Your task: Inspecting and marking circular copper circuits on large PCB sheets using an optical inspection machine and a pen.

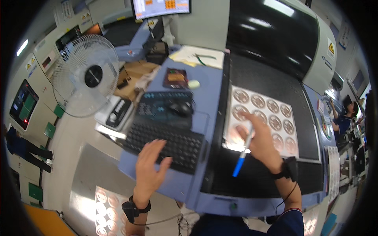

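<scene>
Where the pale machine (pixel 271 35) spreads its glossy, curved dark hood across the upper right of the frame, the step in hand looks to be manual work on the sheet below it. A smooth, lilac-blue surface (pixel 212 86) runs down the centre, beside the machine's matte black bed (pixel 271 74). Right of centre, on that bed, lies the sheet (pixel 275 122): flat, whitish and apparently thin, with rows of round, coppery, spoked discs and a bright glare at its lower left corner. Left of centre sits a black keyboard (pixel 179 147) with ridged rows of keys.

At the keyboard's lower left edge the left hand (pixel 151 169) is spread, fingers loosely apart, holding nothing; whether it presses a key I cannot tell. The right hand (pixel 260 141) is half curled over the sheet, a slim pen (pixel 243 153) held in it; its white barrel slants down to a smooth blue end, apparently a cap. Fingertip contact with the sheet is unclear. I judge that the next move calls for light fingers on the sheet, and uncapping the pen if a mark is wanted.
</scene>
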Demonstrator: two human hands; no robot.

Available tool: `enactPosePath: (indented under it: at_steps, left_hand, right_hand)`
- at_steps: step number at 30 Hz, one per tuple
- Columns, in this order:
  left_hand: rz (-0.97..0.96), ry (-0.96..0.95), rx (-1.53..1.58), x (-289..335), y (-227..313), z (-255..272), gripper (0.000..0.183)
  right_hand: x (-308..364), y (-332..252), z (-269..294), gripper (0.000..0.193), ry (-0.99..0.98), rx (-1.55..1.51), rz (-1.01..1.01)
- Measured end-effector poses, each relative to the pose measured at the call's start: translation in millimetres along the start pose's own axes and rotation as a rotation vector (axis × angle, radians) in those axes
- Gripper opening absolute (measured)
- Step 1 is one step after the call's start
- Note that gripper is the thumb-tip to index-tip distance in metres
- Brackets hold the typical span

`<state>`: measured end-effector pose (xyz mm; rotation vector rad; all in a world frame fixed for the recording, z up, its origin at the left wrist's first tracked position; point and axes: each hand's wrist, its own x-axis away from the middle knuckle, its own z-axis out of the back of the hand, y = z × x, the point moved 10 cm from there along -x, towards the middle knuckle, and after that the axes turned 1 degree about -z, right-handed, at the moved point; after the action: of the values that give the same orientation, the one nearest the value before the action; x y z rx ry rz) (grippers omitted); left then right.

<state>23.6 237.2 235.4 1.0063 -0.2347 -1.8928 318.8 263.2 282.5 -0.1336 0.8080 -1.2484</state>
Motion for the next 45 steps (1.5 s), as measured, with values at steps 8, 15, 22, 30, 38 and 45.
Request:
enactPosePath:
  at_steps: [8,15,22,30,38,45]
  left_hand:
    - [0.263,0.09,-0.039,28.0,-147.5,28.8,0.051]
    - [0.494,-0.005,-0.022,34.6,-168.3,27.4,0.044]
    - [0.268,-0.133,-0.068,7.6,-156.9,11.3,0.047]
    - [0.183,-0.242,-0.092,2.1,-143.4,-1.2,0.046]
    - [0.129,-0.249,-0.142,-0.1,-139.3,-1.8,0.039]
    - [0.132,-0.233,-0.16,-1.4,-144.8,-8.1,0.041]
  right_hand:
    - [-104.2,-11.6,-209.0,0.062,-0.136,-0.049,0.108]
    - [-129.2,-10.0,-264.0,0.057,-0.224,-0.074,0.1]
    - [-130.9,-10.1,-263.9,0.045,-0.213,-0.007,0.198]
    - [-130.2,-9.9,-247.1,0.032,-0.075,0.015,0.184]
    - [-132.7,-10.8,-251.6,0.031,-0.074,0.043,0.171]
    - [-131.4,-8.7,-250.5,0.032,-0.039,0.04,0.173]
